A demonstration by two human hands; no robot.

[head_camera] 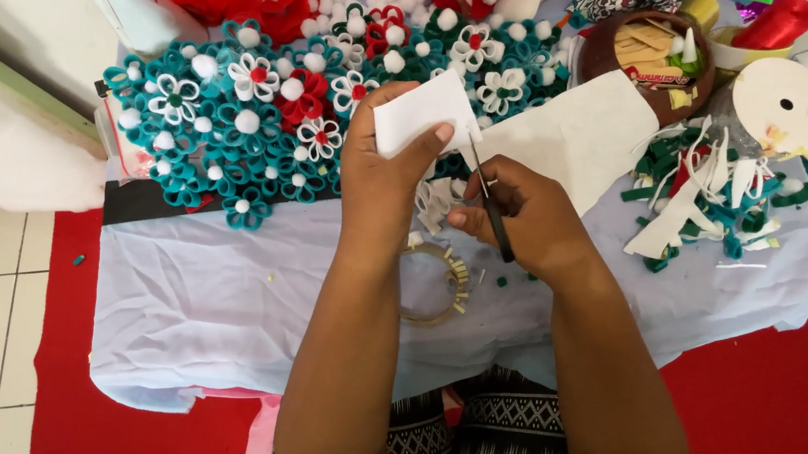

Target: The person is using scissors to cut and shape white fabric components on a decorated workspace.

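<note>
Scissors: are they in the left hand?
No, the scissors are in the right hand; the left hand pinches a white felt piece.

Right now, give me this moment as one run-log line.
left hand: holds white felt piece | right hand: holds scissors, blades at felt edge | roll of tape on pale cloth below
</note>
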